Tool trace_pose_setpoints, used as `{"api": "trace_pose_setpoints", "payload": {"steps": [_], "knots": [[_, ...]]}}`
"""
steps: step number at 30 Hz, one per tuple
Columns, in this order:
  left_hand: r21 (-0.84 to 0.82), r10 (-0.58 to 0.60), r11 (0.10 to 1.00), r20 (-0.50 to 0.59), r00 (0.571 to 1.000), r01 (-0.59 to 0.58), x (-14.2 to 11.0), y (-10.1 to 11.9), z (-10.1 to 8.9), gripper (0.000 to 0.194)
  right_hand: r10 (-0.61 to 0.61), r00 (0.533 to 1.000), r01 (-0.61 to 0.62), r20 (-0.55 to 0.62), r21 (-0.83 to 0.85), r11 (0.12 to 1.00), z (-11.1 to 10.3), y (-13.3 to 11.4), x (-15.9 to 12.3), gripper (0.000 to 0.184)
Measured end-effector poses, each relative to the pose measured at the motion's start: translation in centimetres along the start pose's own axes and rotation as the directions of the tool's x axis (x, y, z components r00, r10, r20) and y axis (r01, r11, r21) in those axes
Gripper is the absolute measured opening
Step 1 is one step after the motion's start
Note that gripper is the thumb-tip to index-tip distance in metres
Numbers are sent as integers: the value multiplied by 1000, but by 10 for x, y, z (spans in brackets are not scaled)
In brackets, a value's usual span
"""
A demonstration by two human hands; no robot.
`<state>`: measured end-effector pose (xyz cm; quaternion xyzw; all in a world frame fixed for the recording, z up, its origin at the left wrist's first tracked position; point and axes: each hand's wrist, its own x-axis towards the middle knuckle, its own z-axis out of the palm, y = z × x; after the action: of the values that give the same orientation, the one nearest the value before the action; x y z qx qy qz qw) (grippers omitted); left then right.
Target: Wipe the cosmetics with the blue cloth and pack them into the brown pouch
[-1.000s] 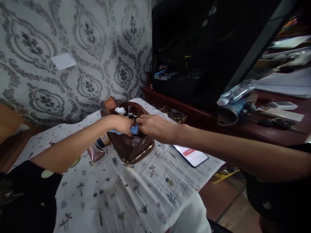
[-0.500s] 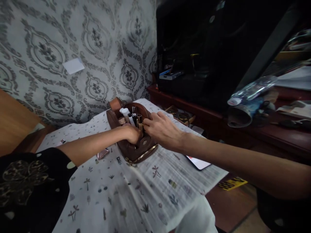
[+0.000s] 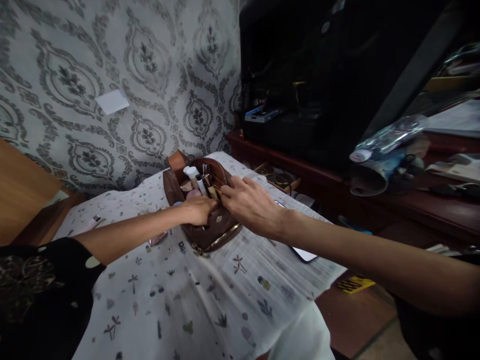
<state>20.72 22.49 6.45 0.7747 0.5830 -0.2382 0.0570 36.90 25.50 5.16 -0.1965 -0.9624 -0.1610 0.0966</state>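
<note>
A brown leather-look bag point(image 3: 173, 186) with a gold zipper lies unzipped on a patterned cloth. Cosmetic items stand inside it: a white tube point(image 3: 192, 173), a gold-capped tube point(image 3: 208, 181) and a round pinkish item point(image 3: 193, 194). My left hand point(image 3: 200, 210) reaches over the bag's front wall with curled fingers, close to the gold-capped tube; its fingertips are hidden in the opening. At the right rim, my right hand point(image 3: 249, 205) has its fingers bent round the bag's edge.
A phone point(image 3: 304, 254) lies beneath my right forearm. Left of the bag are a small shiny packet point(image 3: 158, 238) and a pink tube point(image 3: 92, 222). An open drawer point(image 3: 288, 181) holds glasses. Farther right, a plastic bottle point(image 3: 393, 137) lies on the dark red cabinet point(image 3: 318, 175).
My left hand has risen slightly and drawn back a little from inside the bag, showing more of the round pinkish item. The gold-capped tube now leans more. My right hand stays at the rim.
</note>
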Motion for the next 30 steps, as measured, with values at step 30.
{"api": "trace_pose_setpoints", "payload": {"steps": [30], "knots": [[148, 76, 987, -784, 616, 67, -68, 49, 67, 32, -76, 990, 70, 117, 48, 996, -21, 11, 68, 22]]}}
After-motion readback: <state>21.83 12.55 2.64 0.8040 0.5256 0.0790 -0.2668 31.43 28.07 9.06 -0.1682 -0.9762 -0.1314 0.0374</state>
